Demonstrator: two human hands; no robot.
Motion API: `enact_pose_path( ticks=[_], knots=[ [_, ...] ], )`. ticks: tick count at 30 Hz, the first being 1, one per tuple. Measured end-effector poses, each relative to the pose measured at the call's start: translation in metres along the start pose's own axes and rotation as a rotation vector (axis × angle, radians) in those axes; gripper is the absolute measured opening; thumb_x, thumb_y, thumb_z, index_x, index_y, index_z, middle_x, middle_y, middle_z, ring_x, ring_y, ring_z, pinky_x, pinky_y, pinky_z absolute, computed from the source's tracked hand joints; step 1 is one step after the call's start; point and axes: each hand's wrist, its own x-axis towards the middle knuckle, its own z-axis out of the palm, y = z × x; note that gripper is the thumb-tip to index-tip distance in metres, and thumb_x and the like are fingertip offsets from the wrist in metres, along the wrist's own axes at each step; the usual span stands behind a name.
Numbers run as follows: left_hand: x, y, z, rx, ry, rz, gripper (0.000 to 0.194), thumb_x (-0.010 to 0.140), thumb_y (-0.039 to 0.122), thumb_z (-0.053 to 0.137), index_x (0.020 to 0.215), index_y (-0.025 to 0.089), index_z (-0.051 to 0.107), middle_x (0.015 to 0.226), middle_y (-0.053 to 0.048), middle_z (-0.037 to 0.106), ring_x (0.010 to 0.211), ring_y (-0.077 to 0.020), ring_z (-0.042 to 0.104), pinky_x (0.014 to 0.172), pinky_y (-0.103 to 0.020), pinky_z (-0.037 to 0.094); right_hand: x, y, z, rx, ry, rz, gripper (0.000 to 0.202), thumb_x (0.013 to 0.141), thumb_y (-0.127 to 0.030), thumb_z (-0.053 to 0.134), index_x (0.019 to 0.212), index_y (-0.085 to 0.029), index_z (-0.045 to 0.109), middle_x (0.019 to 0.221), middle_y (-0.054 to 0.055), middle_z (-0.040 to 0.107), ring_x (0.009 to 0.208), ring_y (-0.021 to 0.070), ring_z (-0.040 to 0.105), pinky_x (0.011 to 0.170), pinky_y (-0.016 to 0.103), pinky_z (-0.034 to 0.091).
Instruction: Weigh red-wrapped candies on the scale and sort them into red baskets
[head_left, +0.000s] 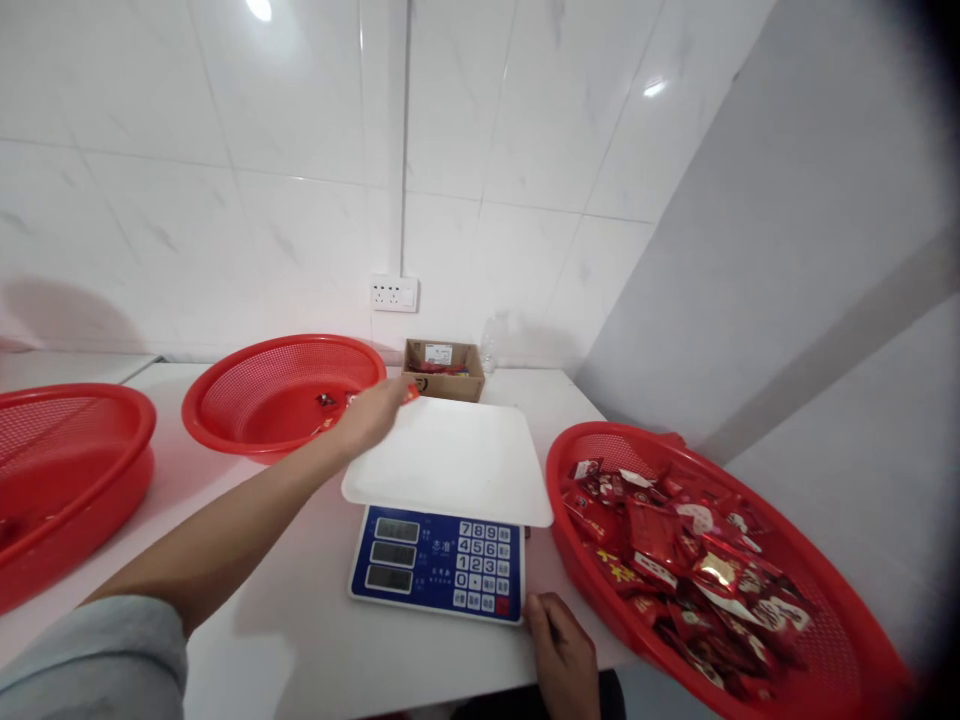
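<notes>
My left hand reaches over the left back corner of the scale's white pan, its fingers closed on a small red candy packet. Below the pan, the blue keypad and displays of the weighing scale face me. My right hand is by the scale's lower right corner, near the table's front edge. Its fingers are curled in, and whatever may be inside them is hidden. To the right, a red plastic basket holds many red wrapped candies.
A red basket with a few packets stands behind my left forearm. Another red basket is at the far left. A small cardboard box with packets stands behind the scale, next to a clear plastic item. A socket is on the tiled wall.
</notes>
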Motion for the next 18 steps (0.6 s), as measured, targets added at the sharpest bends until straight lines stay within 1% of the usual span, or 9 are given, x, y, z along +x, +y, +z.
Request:
enact_pose_path(
  ticks=[2,4,6,7,9,13,15,16,18],
  knots=[
    [-0.003,-0.021,-0.014,-0.007,0.084,-0.143,0.04,0.092,0.023,0.022,0.129,0.017,0.037,0.115,-0.014,0.057,0.1,-0.0269,0.056,0.077,-0.035,0.044,0.0,-0.003,0.0,0.01,0.004,-0.009,0.046,0.085,-0.055,0.041,0.057,-0.019,0.049,0.056,-0.001,0.052,0.055,0.0136,0.051,0.054,0.021,0.04],
    [-0.009,-0.038,-0.022,-0.021,0.135,-0.286,0.04,0.093,0.029,0.024,0.126,0.016,0.041,0.114,-0.014,0.058,0.1,-0.0295,0.056,0.076,-0.037,0.045,0.001,-0.006,-0.001,0.011,0.006,-0.019,0.045,0.085,-0.053,0.041,0.057,-0.019,0.049,0.056,-0.001,0.051,0.054,0.0134,0.05,0.053,0.021,0.04],
    [-0.016,-0.045,-0.025,-0.042,0.144,-0.352,0.043,0.092,0.037,0.03,0.126,0.014,0.043,0.118,-0.015,0.056,0.105,-0.0318,0.052,0.078,-0.039,0.045,0.002,-0.01,-0.001,0.005,0.023,-0.032,0.043,0.086,-0.05,0.042,0.056,-0.02,0.047,0.055,-0.001,0.05,0.053,0.0128,0.049,0.052,0.021,0.039],
    [-0.021,-0.045,-0.023,-0.056,0.139,-0.343,0.047,0.091,0.041,0.033,0.127,0.013,0.041,0.121,-0.016,0.054,0.108,-0.0323,0.05,0.081,-0.04,0.045,0.002,-0.011,-0.001,0.002,0.034,-0.042,0.042,0.087,-0.048,0.042,0.056,-0.02,0.046,0.055,-0.002,0.049,0.053,0.0123,0.048,0.051,0.021,0.039],
    [-0.028,-0.037,-0.018,-0.1,0.149,-0.287,0.051,0.09,0.044,0.035,0.128,0.011,0.039,0.124,-0.015,0.051,0.112,-0.0311,0.047,0.089,-0.041,0.042,0.002,-0.014,0.001,-0.002,0.056,-0.091,0.039,0.089,-0.041,0.04,0.056,-0.02,0.045,0.055,-0.002,0.047,0.052,0.0115,0.047,0.051,0.021,0.038],
    [-0.039,-0.005,-0.007,-0.217,0.227,-0.179,0.05,0.089,0.045,0.037,0.125,0.012,0.043,0.125,-0.013,0.052,0.117,-0.0289,0.045,0.098,-0.042,0.036,-0.002,-0.022,0.001,-0.046,0.06,-0.2,0.034,0.09,-0.032,0.039,0.058,-0.02,0.046,0.058,-0.001,0.049,0.055,0.011,0.049,0.053,0.021,0.04],
    [-0.043,0.01,-0.006,-0.277,0.233,-0.157,0.048,0.087,0.047,0.039,0.124,0.017,0.044,0.126,-0.009,0.052,0.116,-0.0289,0.047,0.096,-0.043,0.038,-0.004,-0.033,-0.006,-0.083,0.037,-0.254,0.031,0.088,-0.03,0.041,0.06,-0.02,0.049,0.06,0.0,0.051,0.057,0.0114,0.05,0.055,0.022,0.04],
    [-0.045,0.015,-0.006,-0.319,0.221,-0.144,0.048,0.086,0.049,0.04,0.123,0.02,0.045,0.125,-0.007,0.053,0.113,-0.0284,0.05,0.093,-0.042,0.042,-0.005,-0.042,-0.012,-0.102,0.019,-0.311,0.028,0.087,-0.028,0.043,0.061,-0.019,0.05,0.06,0.0,0.053,0.058,0.0119,0.051,0.056,0.022,0.04],
    [-0.049,0.023,-0.007,-0.428,0.151,-0.098,0.048,0.083,0.054,0.041,0.12,0.024,0.048,0.118,-0.004,0.059,0.104,-0.0262,0.057,0.082,-0.038,0.048,-0.002,-0.062,-0.031,-0.151,-0.019,-0.451,0.022,0.087,-0.024,0.043,0.068,-0.019,0.055,0.065,0.002,0.056,0.063,0.0131,0.053,0.059,0.024,0.041]
  ],
)
